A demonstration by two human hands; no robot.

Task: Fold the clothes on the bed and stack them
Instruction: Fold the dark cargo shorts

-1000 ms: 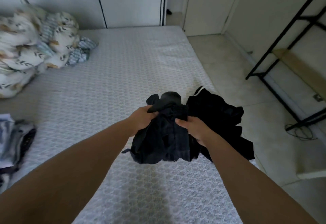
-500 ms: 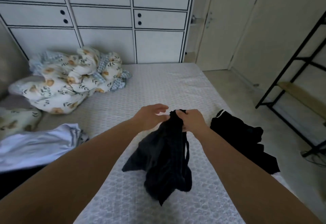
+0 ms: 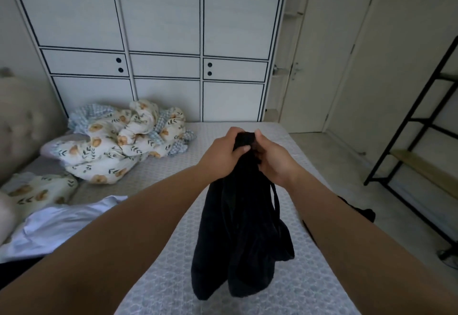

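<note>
- At the far left a pale garment (image 3: 59, 225) lies loose on the bed (image 3: 158, 287), near the floral bedding (image 3: 116, 146) heaped toward the wardrobe (image 3: 153, 42). It looks unfolded, so it probably waits its turn; leave it where it is for now.
- The left hand (image 3: 220, 156) has its fingers closed on the top edge of the black garment (image 3: 238, 235), thumb pressed across the bunched cloth.
- That garment hangs straight down from both hands, raised above the mattress, its lower end in two lobes. It may be a pair of shorts, though the cloth is too dark to be sure.
- The right hand (image 3: 272, 158) touches the left, fingers likewise gripping the same bunched edge.
- My judgement: the step is finding the shape. To do it well, slide the hands apart along the top edge until it is taut, let the weight pull out the wrinkles, then lay it flat on the bare mattress before folding.
- A thin strap dangles on the right side; tuck it in so it does not trail.
- Another dark garment (image 3: 364, 213) shows at the bed's right edge, partly hidden behind the right forearm.
</note>
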